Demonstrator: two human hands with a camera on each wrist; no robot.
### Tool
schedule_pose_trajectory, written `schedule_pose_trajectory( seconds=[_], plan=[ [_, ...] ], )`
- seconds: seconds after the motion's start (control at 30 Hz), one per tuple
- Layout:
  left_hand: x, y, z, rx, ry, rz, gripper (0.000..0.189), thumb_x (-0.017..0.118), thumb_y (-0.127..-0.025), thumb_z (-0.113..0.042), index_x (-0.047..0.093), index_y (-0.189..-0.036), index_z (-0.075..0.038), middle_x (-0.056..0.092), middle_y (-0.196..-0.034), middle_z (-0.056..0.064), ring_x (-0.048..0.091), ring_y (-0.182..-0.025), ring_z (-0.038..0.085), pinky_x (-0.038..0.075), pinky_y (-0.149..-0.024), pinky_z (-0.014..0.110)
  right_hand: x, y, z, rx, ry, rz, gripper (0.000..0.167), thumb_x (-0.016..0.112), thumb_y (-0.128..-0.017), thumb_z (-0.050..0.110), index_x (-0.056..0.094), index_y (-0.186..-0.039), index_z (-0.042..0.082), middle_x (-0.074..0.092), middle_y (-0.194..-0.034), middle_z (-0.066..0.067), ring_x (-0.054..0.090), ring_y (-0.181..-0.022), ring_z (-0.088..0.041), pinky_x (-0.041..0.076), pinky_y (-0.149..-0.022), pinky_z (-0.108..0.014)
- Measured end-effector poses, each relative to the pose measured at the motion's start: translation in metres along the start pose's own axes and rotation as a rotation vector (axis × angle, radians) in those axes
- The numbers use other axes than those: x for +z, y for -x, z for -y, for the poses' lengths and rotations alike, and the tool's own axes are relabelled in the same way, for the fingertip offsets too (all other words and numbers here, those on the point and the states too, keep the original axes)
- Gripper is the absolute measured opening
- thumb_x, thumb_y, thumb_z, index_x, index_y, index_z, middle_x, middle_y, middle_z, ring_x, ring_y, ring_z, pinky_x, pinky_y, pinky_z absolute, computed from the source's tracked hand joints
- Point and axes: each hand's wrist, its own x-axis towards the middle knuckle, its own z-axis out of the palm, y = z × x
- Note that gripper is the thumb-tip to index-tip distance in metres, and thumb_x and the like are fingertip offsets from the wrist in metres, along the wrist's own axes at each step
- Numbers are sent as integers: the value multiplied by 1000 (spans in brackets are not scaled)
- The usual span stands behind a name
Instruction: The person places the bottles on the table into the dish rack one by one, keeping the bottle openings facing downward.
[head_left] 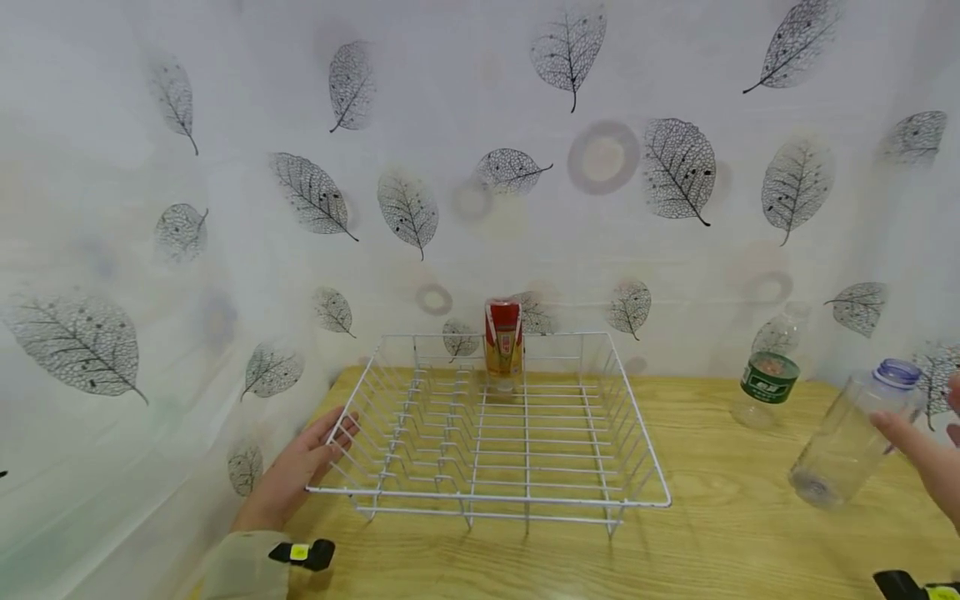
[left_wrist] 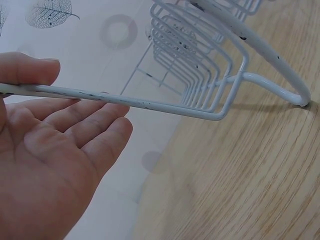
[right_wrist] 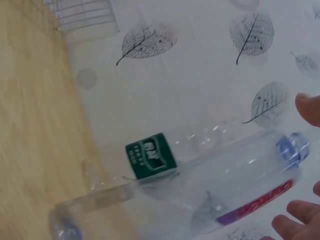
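Observation:
A white wire dish rack (head_left: 527, 498) stands on the wooden table. At its left side my left hand (head_left: 296, 467) holds the rim, thumb (left_wrist: 30, 70) above the wire and fingers (left_wrist: 102, 130) stretched out beneath it. Off to the right, my right hand (head_left: 930, 467) is beside a clear wide-mouthed bottle (head_left: 843, 442) with a bluish neck and a red-purple strip. In the right wrist view its thumb (right_wrist: 311, 109) and fingers (right_wrist: 297, 222) are spread apart near the bottle's neck, with a gap showing. Most of this hand lies outside the head view.
A clear bottle with a green label (head_left: 770, 377) stands farther back on the right. Behind or at the rack's far side is a red-and-yellow labelled bottle (head_left: 503, 337). A whitish leaf-print curtain (head_left: 465, 250) borders the wooden table (head_left: 705, 533) at the back and left.

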Motion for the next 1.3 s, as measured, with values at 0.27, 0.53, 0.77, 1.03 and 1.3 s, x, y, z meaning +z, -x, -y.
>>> schedule_pose_trajectory(
  seconds=[0.27,0.53,0.77,1.03,1.3],
  plan=[
    [0,-1,1,21,5,10,66,35,-107,-3,1,-163,-6,14,-167,18,19,-150,39,33,-108,17,21,1,-71,65,-139,237,96,60,-103,24,-16,-160,30,-8,-168,-16,-4,-153,-31,0,-123,-44],
    [-1,-2,1,11,4,5,65,34,-107,-3,1,-163,-7,14,-167,15,20,-150,38,34,-108,18,25,11,-67,106,-149,386,89,59,-104,26,-9,-162,28,5,-165,-25,4,-152,-33,20,-106,-8],
    [0,0,2,3,-4,1,65,34,-108,-5,2,-163,-8,15,-167,15,21,-150,36,33,-107,17,33,9,-81,143,-94,528,95,54,-106,36,-16,-156,-5,1,-156,-44,7,-141,-61,32,-107,-13],
    [0,0,1,10,9,23,66,35,-107,-3,0,-163,-7,11,-168,17,17,-151,37,33,-108,18,39,11,-81,111,0,578,97,56,-104,39,-10,-153,-14,23,-144,-52,34,-122,-65,45,-61,-12],
    [0,1,0,15,-12,17,66,35,-108,-3,1,-164,-9,13,-168,14,18,-151,36,33,-111,22,48,12,-86,146,57,615,96,52,-104,47,-1,-151,-18,27,-141,-51,38,-119,-62,48,-81,-57]
  ],
)
